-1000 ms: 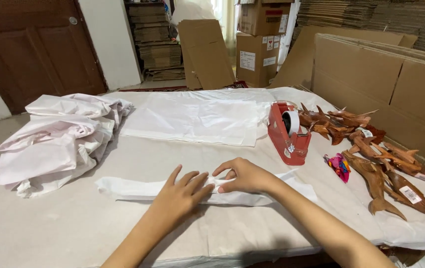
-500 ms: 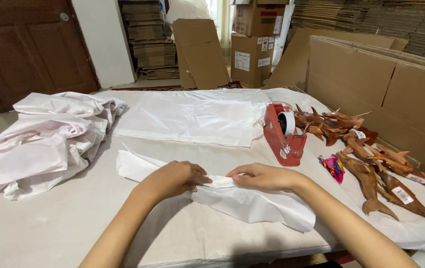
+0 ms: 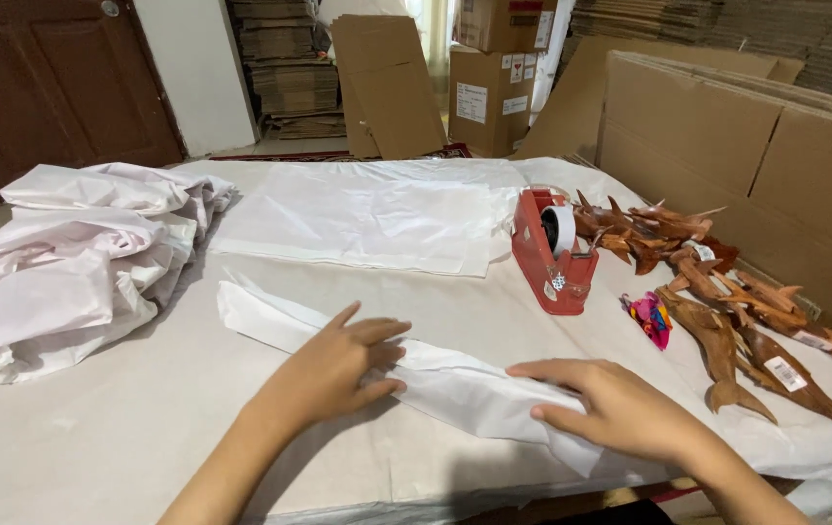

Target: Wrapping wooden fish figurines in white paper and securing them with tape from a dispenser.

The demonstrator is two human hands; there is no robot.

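At the far left of the frame a heap of crumpled paper (image 3: 76, 262) lies on the worktop (image 3: 95, 437). Your left hand (image 3: 333, 369) rests palm down, fingers spread, on the left part of a long white paper bundle (image 3: 455, 384) that runs across the lower middle of the frame. Above it, in the upper middle, a flat sheet (image 3: 367, 214) is spread out. Your right hand (image 3: 610, 408) lies on the bundle's right end, fingers loosely curled over the paper, pressing rather than clamping it. Right of centre stands a red tape dispenser (image 3: 552, 253), then a small bright object (image 3: 651, 319), and at the far right several brown carved fish (image 3: 727, 340).
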